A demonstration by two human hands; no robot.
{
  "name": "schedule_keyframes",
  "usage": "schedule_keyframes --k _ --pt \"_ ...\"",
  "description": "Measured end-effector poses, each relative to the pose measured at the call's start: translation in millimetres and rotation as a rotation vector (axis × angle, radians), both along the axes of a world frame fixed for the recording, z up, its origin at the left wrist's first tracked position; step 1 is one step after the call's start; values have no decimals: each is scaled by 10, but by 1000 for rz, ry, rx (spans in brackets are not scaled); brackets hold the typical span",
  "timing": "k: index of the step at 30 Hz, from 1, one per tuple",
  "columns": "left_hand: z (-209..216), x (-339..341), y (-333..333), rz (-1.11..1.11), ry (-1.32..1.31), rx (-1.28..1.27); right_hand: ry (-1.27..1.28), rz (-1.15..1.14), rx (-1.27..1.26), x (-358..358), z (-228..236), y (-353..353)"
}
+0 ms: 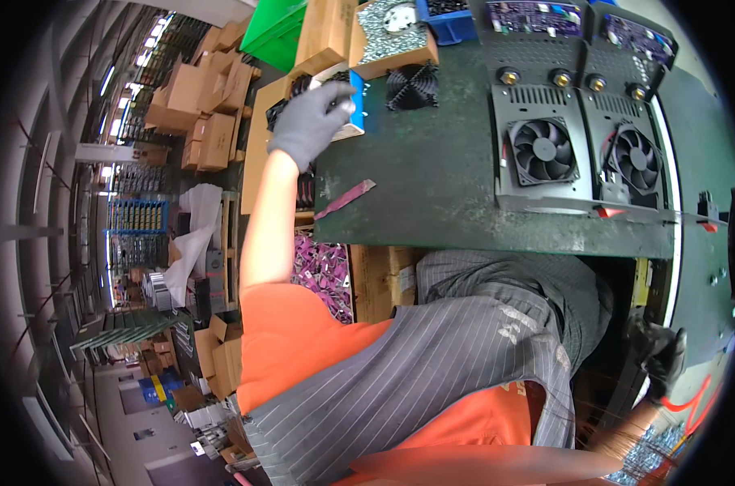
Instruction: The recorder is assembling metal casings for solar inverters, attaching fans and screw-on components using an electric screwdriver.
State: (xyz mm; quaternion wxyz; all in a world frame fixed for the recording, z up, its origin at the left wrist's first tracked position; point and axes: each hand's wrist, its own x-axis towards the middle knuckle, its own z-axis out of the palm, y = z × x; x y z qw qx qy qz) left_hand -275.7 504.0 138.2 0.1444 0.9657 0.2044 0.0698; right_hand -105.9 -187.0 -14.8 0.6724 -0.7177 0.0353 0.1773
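Note:
My left hand (pixel 309 125), in a grey glove, is over a small blue and white box (pixel 356 105) at the bench's left side. Its thumb and forefinger are apart, and the other fingers are partly hidden. On the right, low beside the bench edge, my right hand (pixel 659 356) wears a dark glove; its fingers are too unclear to read. A black fan grille (pixel 412 87) lies right of the box. Two metal housings stand at the bench's right, one with a black fan (pixel 543 151), the other with a second fan (pixel 633 158).
A purple strip (pixel 346 199) lies on the green bench (pixel 432 178). Behind are a carton of screws (pixel 392 49), a green bin (pixel 273 32) and a blue bin (pixel 452 31). Purple parts (pixel 323 271) fill a container below. A red hose (pixel 692 401) hangs at right.

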Motion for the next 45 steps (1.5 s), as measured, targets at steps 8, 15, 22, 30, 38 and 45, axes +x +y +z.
schedule_keyframes --k 8,15,22,30,38,45 --pt "-389 -43 -61 13 55 529 351 456 -348 44 959 933" --pt "-351 1060 80 -71 -189 354 348 634 -646 162 948 880" --pt "-175 2526 3 -139 46 92 539 539 -372 145 831 730" --pt "-437 3593 -110 -130 61 57 443 533 -522 146 901 783" --pt "-508 3636 -18 -39 190 -87 343 650 -699 160 955 813" --pt "-352 3555 26 -135 401 -71 334 585 -689 157 1120 945"
